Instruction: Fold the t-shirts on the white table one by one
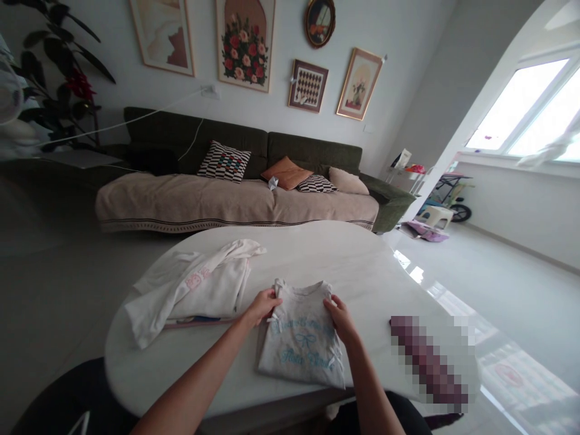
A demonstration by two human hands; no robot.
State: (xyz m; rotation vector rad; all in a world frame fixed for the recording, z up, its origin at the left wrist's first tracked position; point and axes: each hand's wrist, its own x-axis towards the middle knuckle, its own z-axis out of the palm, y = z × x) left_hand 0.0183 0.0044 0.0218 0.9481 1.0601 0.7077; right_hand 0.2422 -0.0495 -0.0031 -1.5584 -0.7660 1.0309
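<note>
A light grey T-shirt (302, 341) with blue lettering and a blue bow print lies folded near the front edge of the white table (357, 260). Its neckline points away from me, and small white bows show at its sides. My left hand (264, 305) pinches the shirt's upper left shoulder between thumb and fingers. At the upper right shoulder, my right hand (339, 317) grips the cloth the same way. Left of the shirt rests a pile of folded clothes, topped by a white garment (212, 287) with a pink print and a sleeve draped across it.
A pixelated dark red patch (428, 362) covers something on the table's right side. Behind the table stands a green sofa (312, 148) with a beige cover and several cushions. At the far right, a stool (435, 216) and a purple item (426, 231) are on the floor.
</note>
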